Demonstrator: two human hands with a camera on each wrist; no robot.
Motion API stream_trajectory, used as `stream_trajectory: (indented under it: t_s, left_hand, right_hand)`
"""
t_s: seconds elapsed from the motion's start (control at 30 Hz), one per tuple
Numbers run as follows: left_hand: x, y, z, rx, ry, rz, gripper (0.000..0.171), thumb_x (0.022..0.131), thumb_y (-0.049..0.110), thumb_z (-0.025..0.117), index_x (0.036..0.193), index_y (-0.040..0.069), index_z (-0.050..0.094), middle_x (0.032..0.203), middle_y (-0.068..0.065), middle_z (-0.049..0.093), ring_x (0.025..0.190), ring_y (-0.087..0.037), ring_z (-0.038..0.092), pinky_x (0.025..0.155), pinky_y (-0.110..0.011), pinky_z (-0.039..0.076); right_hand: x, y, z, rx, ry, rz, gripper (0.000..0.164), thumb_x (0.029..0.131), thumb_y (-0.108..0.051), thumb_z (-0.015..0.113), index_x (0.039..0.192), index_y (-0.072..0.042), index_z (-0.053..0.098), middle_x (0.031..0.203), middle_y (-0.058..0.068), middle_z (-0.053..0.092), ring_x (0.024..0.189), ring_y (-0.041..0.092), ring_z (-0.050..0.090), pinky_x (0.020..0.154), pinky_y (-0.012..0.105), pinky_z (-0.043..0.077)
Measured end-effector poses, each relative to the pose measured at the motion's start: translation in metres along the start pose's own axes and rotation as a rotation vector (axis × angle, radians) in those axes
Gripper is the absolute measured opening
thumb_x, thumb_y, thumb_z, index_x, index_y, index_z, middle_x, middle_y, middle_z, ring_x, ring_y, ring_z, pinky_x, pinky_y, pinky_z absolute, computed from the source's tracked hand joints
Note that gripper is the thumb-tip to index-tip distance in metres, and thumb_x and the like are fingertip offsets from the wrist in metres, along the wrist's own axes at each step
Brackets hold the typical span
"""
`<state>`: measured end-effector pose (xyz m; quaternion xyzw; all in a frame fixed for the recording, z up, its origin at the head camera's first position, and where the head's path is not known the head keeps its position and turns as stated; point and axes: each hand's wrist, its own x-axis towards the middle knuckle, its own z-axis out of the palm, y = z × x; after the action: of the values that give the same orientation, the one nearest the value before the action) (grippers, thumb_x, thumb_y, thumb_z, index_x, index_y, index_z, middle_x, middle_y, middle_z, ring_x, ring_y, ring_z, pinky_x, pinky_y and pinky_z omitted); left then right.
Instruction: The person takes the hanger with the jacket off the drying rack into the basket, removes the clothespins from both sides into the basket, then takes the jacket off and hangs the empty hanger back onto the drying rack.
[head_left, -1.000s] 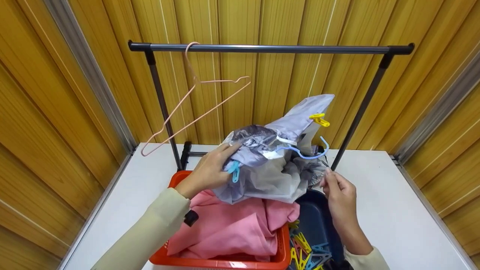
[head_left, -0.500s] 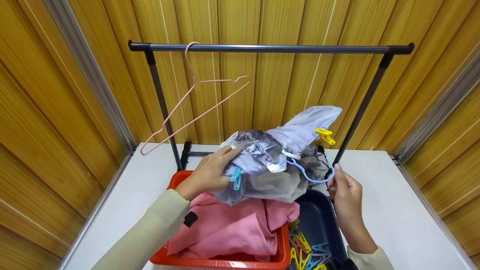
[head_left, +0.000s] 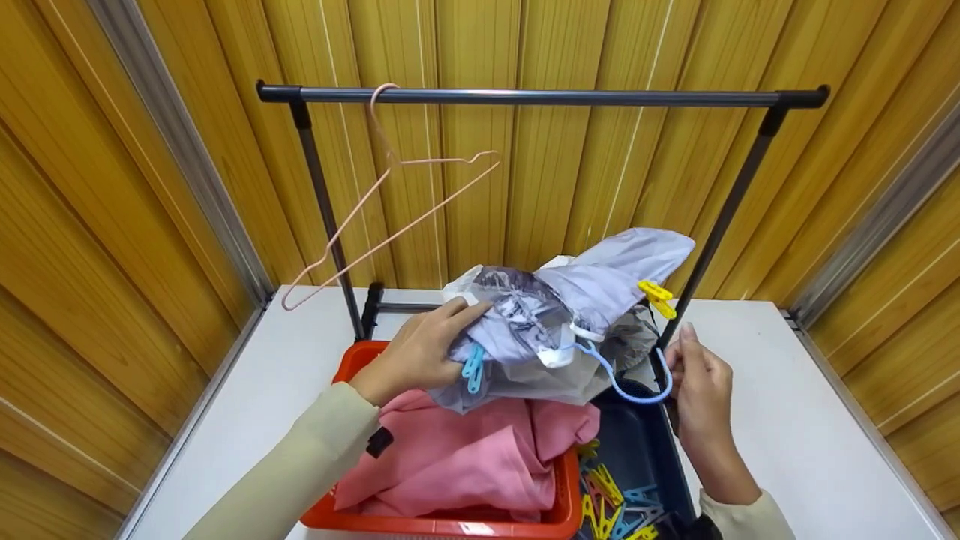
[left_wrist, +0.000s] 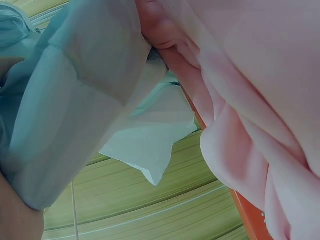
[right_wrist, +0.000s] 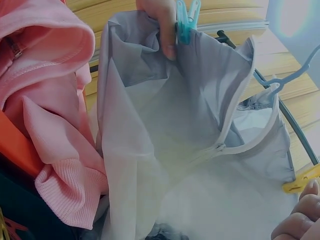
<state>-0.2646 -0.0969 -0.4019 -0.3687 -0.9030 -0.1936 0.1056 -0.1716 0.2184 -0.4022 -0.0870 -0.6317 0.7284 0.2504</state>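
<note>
My left hand point(head_left: 424, 345) grips a thin grey-and-white jacket point(head_left: 510, 307) by its left shoulder, close to a light blue clothespin point(head_left: 472, 367). Inside the jacket is a blue hanger point(head_left: 637, 397), its hook poking out at the neck and pointing down to the right. A yellow clothespin point(head_left: 657, 298) is clipped to the jacket's other shoulder. My right hand point(head_left: 701, 382) has curled fingers beside the hook and seems to pinch the dark lower fabric, though its fingertips are partly hidden. In the right wrist view, the jacket's white-edged opening point(right_wrist: 220, 147) hangs spread.
A red basket point(head_left: 442, 526) with a pink garment point(head_left: 465, 457) stands below. Beside it, a dark blue tray point(head_left: 630, 442) contains several clothespins point(head_left: 604, 487). Behind, a black rack point(head_left: 540, 97) bears a pink hanger point(head_left: 382, 180). Wooden-patterned walls enclose the white table point(head_left: 787, 420).
My right hand has shifted slightly right. The jacket's right side, with the yellow clothespin and hanger hook, has dropped and swung right. My left hand has barely moved.
</note>
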Motion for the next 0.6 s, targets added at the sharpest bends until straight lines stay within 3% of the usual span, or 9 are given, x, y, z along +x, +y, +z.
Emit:
stream_trajectory:
  t_s: [0.23, 0.6]
  left_hand:
    - [-0.0019, 0.0022, 0.0024, 0.085, 0.004, 0.055, 0.074, 0.077, 0.03, 0.069, 0.146, 0.025, 0.042, 0.11, -0.001, 0.052, 0.076, -0.014, 0.048, 0.064, -0.027, 0.042]
    - [-0.0036, 0.0028, 0.0058, 0.122, 0.034, 0.103, 0.072, 0.077, 0.035, 0.069, 0.144, 0.023, 0.045, 0.109, -0.002, 0.052, 0.073, -0.013, 0.046, 0.06, -0.027, 0.04]
  right_hand:
    - [0.0006, -0.0024, -0.0004, 0.034, -0.036, -0.008, 0.052, 0.103, -0.027, 0.043, 0.056, -0.006, 0.048, 0.043, -0.01, 0.026, 0.044, 0.012, 0.01, 0.047, 0.032, 0.001]
    - [0.0004, -0.003, -0.0019, -0.012, -0.033, 0.041, 0.052, 0.101, -0.028, 0.047, 0.054, -0.006, 0.049, 0.042, -0.01, 0.03, 0.04, 0.003, 0.018, 0.046, 0.03, 0.004]
